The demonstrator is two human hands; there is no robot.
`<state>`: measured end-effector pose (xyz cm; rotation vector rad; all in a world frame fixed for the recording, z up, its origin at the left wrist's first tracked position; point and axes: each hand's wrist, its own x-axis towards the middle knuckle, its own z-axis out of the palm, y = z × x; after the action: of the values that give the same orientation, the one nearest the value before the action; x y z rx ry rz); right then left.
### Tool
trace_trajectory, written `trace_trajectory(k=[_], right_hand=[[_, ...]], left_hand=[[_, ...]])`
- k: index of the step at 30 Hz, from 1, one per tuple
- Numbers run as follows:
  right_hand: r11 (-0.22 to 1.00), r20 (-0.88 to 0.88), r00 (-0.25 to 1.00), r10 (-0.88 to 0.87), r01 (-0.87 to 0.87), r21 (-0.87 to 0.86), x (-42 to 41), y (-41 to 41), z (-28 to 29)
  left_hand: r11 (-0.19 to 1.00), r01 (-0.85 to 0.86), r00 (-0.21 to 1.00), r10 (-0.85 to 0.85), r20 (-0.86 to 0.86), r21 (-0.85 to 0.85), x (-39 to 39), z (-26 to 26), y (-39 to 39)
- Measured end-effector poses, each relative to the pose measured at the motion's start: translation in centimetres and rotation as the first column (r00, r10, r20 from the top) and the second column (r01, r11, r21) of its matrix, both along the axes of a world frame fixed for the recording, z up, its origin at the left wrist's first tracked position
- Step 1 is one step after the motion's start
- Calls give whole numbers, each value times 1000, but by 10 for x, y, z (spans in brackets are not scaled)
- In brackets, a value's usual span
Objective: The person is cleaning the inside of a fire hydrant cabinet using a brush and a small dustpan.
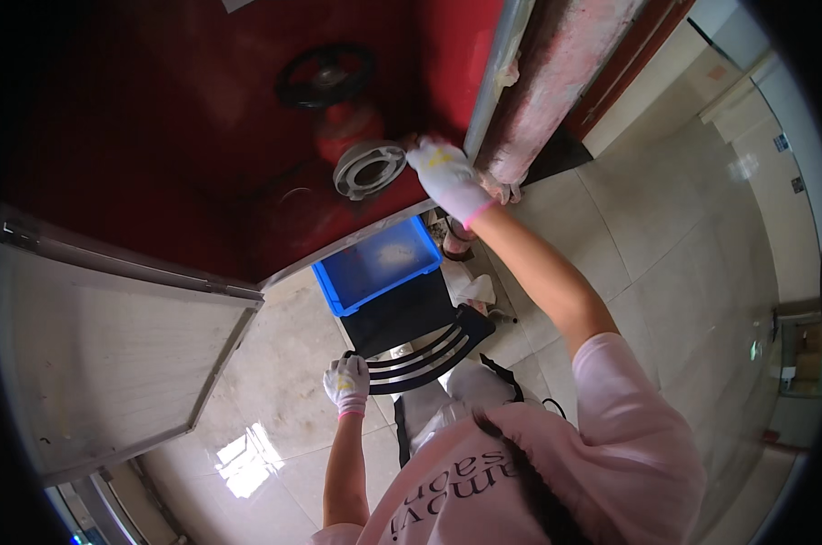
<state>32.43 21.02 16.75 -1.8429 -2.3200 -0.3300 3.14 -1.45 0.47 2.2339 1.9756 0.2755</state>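
Note:
My left hand (347, 383), in a white work glove with a pink cuff, is closed around the left end of the curved slatted backrest of a black chair (417, 364). My right hand (443, 170), in a matching glove, reaches into an open red cabinet, just right of a metal hose coupling ring (370, 170). Its fingertips are blurred and dark, so I cannot tell whether they hold anything. Above the ring stands a red hydrant valve (349, 126) with a black handwheel (325, 76). A blue plastic tray (383, 262) rests on the chair seat, below the cabinet's edge.
The cabinet's pale door (124, 347) hangs open at the left. A thick pipe (547, 88) with worn pink paint runs beside the cabinet's right edge. Crumpled plastic (477, 291) lies right of the chair on the tiled floor (588, 231).

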Motion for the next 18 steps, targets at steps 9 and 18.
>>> trace_trajectory(k=[9, 18], right_hand=[[952, -348, 886, -306, 280, -124, -2, 99, 14], [908, 10, 951, -310, 299, -292, 0, 116, 47]], left_hand=[[998, -36, 999, 35, 12, 52, -7, -9, -3], [999, 18, 1000, -17, 22, -30, -4, -3, 1]])
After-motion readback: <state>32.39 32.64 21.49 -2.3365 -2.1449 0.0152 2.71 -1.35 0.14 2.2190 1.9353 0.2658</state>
